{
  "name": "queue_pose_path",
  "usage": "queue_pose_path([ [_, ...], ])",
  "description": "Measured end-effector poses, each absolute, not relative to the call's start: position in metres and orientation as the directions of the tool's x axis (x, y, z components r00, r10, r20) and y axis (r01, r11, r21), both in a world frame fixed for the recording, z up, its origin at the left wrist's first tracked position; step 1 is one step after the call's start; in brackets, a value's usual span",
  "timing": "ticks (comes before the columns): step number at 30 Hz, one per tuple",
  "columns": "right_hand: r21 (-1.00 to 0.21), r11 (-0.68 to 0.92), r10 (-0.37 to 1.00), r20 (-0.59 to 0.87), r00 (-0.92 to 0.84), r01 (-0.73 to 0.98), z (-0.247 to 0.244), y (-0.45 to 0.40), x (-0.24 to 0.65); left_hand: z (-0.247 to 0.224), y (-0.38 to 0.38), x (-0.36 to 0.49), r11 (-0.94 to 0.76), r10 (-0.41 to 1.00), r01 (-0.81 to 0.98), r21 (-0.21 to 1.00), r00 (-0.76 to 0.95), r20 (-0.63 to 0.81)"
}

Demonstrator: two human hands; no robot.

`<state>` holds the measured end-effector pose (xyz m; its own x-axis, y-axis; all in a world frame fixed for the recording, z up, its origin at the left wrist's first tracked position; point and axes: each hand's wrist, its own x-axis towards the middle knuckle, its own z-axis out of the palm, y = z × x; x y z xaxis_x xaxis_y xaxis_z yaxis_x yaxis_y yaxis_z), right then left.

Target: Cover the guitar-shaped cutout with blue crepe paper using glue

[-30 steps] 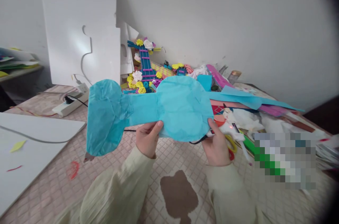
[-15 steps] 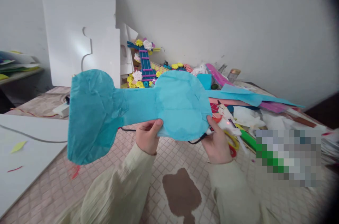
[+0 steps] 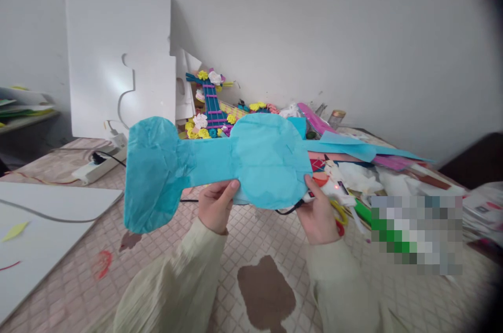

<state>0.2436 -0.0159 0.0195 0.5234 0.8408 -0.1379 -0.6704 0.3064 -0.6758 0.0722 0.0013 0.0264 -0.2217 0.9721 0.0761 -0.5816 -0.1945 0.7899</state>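
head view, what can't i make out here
All in the head view:
Back of the blue cutout: faces away.
Left hand and right hand: some fingers hidden behind the cutout.
Flowered guitar: lower part covered by the cutout.
Patch at right: blurred into square blocks.
White board lying at left: cut off by left edge.

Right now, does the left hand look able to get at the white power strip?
Probably not: the left hand is holding the blue paper shape, whose wide end appears in between, and the white power strip lies farther back, to the left.
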Motion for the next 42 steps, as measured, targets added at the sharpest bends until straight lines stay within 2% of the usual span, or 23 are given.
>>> queue_pose_path([
  [10,-0.671,0.281,0.855,-0.150,0.497,-0.686,0.021,-0.017,0.241,0.019,0.005,0.071,-0.237,0.964,-0.556,0.796,-0.233,0.125],
  [19,-0.664,0.286,0.836,-0.179,0.518,-0.691,0.020,-0.015,0.244,0.014,0.002,0.069,-0.211,0.976,-0.565,0.798,-0.074,0.205],
  [27,-0.639,0.258,0.850,-0.205,0.484,-0.724,0.020,-0.016,0.241,0.015,0.002,0.075,-0.176,0.983,-0.595,0.785,-0.068,0.168],
  [34,-0.635,0.291,0.842,-0.185,0.507,-0.716,0.022,-0.015,0.243,0.011,-0.001,0.072,-0.189,0.976,-0.565,0.803,-0.021,0.215],
  [37,-0.632,0.282,0.841,-0.199,0.503,-0.722,0.023,-0.016,0.244,0.014,-0.003,0.073,-0.143,0.981,-0.580,0.802,0.022,0.191],
  [42,-0.622,0.262,0.865,-0.188,0.466,-0.738,0.020,-0.017,0.244,0.024,-0.007,0.076,0.029,0.991,-0.703,0.710,0.113,0.071],
])
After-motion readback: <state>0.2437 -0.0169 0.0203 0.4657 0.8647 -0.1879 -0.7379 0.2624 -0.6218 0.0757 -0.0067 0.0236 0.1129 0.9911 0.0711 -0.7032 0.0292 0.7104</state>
